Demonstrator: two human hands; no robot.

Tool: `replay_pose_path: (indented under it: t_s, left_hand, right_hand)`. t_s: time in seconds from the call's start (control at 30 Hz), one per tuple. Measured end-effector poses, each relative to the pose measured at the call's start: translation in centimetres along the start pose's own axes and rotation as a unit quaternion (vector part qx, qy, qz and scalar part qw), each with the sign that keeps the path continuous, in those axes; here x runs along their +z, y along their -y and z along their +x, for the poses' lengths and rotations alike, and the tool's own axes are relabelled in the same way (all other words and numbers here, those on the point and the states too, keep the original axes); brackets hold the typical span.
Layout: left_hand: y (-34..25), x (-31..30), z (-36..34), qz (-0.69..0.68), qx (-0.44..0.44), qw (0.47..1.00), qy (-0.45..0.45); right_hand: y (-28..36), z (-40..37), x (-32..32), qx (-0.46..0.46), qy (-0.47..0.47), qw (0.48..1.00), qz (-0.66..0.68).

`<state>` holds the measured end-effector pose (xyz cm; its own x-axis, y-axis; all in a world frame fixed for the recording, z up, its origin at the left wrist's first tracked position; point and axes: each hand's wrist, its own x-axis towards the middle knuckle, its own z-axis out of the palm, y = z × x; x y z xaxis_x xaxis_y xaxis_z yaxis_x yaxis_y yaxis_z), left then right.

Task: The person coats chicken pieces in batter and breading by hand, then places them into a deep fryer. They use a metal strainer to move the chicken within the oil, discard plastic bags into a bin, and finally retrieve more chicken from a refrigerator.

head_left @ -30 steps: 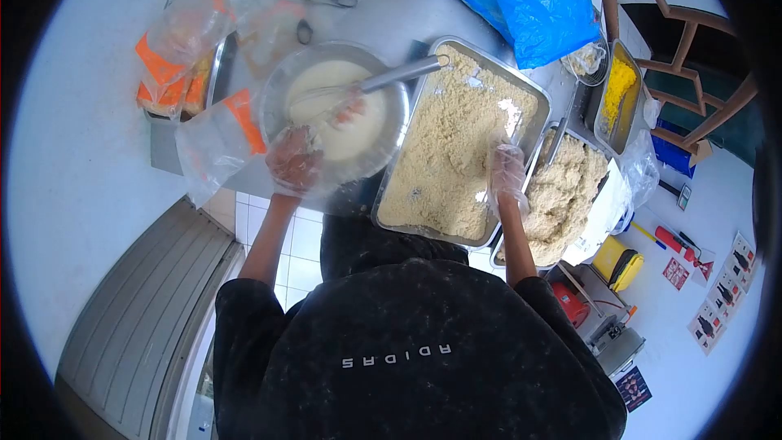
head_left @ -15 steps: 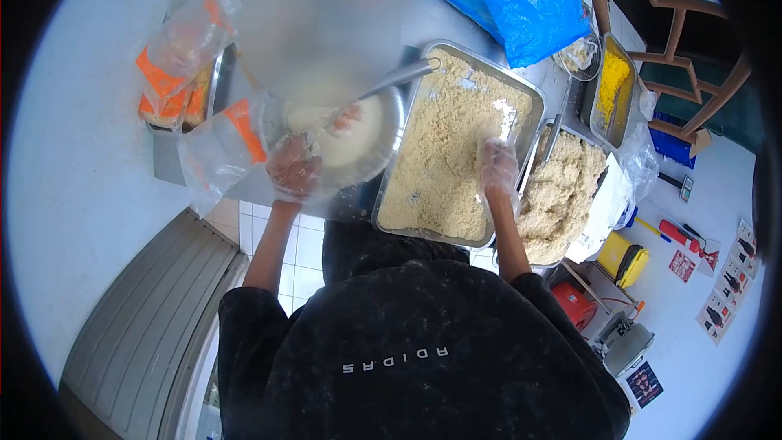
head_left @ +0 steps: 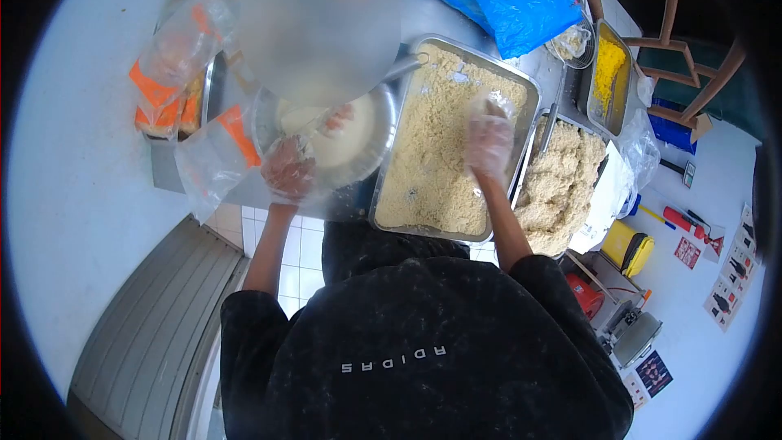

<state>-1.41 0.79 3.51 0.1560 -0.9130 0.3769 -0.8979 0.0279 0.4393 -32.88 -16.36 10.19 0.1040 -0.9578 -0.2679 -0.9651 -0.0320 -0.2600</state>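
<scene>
My left hand (head_left: 289,169), in a clear plastic glove, is at the near left rim of a metal bowl (head_left: 386,132) of pale batter (head_left: 348,140); its fingers are too unclear to read. A small pinkish thing (head_left: 338,117) shows in the batter, beside a thin wire-like shape. My right hand (head_left: 489,143), also gloved, lies palm down over the crumbs (head_left: 436,147) in a large metal tray (head_left: 380,195). Its fingers look outstretched but are blurred, and nothing held shows. A metal handle (head_left: 403,68) reaches over the tray's far left corner.
A second tray of clumpy crumbs (head_left: 562,183) stands at the right, with a tray of yellow bits (head_left: 608,73) beyond it. A blue plastic bag (head_left: 521,0) lies behind. Orange-marked clear packaging (head_left: 218,155) is at the left. A blurred smudge hides the area above the bowl.
My right hand has shifted slightly left and farther up over the crumbs. My left hand stays by the bowl's rim. The view has shifted a little.
</scene>
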Motion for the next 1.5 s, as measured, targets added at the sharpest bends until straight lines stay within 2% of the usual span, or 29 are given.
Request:
replay_pose_path:
  t_s: [0.03,0.1,0.13,0.23,0.33,0.4,0.43,0.47,0.53,0.63,0.7,0.73,0.83,0.93,1.03,1.1,1.13,1.17,1.23,1.27,1.33,1.37,1.43,1.5]
  left_hand:
    - [-0.2,-0.2,0.5,0.005,0.021,1.000,-0.009]
    - [-1.5,-1.3,1.6,0.007,-0.063,0.996,0.064]
    - [-1.8,-1.7,2.1,0.010,-0.106,0.989,0.102]
    - [-1.1,-1.1,1.1,0.042,-0.036,0.995,0.077]
    - [-1.3,-0.9,1.3,-0.003,-0.138,0.985,0.104]
    - [-1.2,-1.0,0.2,0.019,-0.040,0.997,0.057]
    - [-0.6,-0.5,0.5,0.036,0.009,0.999,0.020]
    - [0.1,-0.1,0.9,0.045,0.002,0.999,0.023]
    - [-0.5,-0.7,0.7,0.049,-0.017,0.997,0.058]
    - [-1.4,-1.1,1.5,0.036,-0.050,0.996,0.057]
    - [-1.8,-1.4,1.8,0.003,-0.123,0.988,0.097]
    - [-1.8,-1.4,2.2,-0.011,-0.162,0.980,0.114]
    - [-2.0,-2.1,2.6,0.053,0.014,0.997,0.060]
    - [-1.0,-1.0,1.3,0.021,-0.045,0.997,0.061]
    - [-0.3,-0.6,1.1,0.058,0.055,0.997,0.014]
    - [-1.4,-1.3,1.8,0.012,-0.091,0.991,0.097]
    - [-2.0,-1.7,2.0,-0.012,-0.166,0.976,0.140]
    - [-2.2,-1.8,2.1,-0.019,-0.169,0.977,0.128]
    - [-2.3,-1.7,2.0,-0.037,-0.175,0.978,0.109]
    - [-1.6,-1.2,1.9,-0.019,-0.131,0.987,0.092]
    - [-0.6,-0.5,0.1,0.019,-0.048,0.997,0.061]
    - [-0.3,-0.6,-0.4,0.011,-0.046,0.997,0.058]
    - [0.0,0.0,-0.2,-0.011,-0.029,0.999,0.038]
    - [-0.3,0.2,-1.4,0.008,-0.031,0.999,0.012]
  right_hand:
    - [0.1,-0.1,1.4,-0.025,-0.043,0.997,-0.062]
    - [-0.2,-0.5,5.0,-0.078,-0.120,0.973,-0.183]
    - [-0.4,-0.4,5.9,-0.066,-0.142,0.977,-0.146]
    - [-1.1,-0.9,6.2,-0.073,-0.112,0.976,-0.174]
    - [-1.9,-0.6,6.4,-0.058,-0.119,0.985,-0.110]
    - [-3.3,-0.8,7.3,-0.114,-0.202,0.960,-0.154]
    - [-3.5,0.0,7.7,-0.079,-0.166,0.975,-0.121]
    - [-3.7,0.8,8.1,-0.042,-0.132,0.986,-0.090]
    - [-3.0,2.1,8.5,-0.074,-0.157,0.981,-0.088]
    - [-2.0,5.7,8.9,-0.099,-0.198,0.971,-0.090]
    - [-1.6,7.2,8.3,-0.115,-0.228,0.962,-0.094]
    - [0.5,6.5,6.7,-0.092,-0.192,0.971,-0.112]
    - [0.8,6.2,7.1,-0.060,-0.148,0.974,-0.162]
    - [1.6,6.0,6.0,-0.082,-0.180,0.973,-0.119]
    - [0.2,6.7,6.8,-0.129,-0.242,0.957,-0.090]
    - [0.9,8.0,3.9,-0.024,-0.102,0.994,0.035]
    - [1.0,8.3,3.9,0.006,-0.095,0.993,0.068]
    - [1.1,8.7,3.9,0.037,-0.091,0.990,0.101]
    - [1.5,8.9,5.3,0.062,-0.223,0.967,0.106]
    - [1.4,8.8,5.7,0.075,-0.235,0.968,0.037]
    - [1.5,8.5,6.1,0.046,-0.258,0.963,-0.065]
    - [1.8,8.4,6.0,0.032,-0.274,0.955,-0.113]
    - [1.7,8.6,4.5,0.035,-0.254,0.961,0.104]
    - [0.5,7.3,3.1,0.039,-0.206,0.923,0.322]
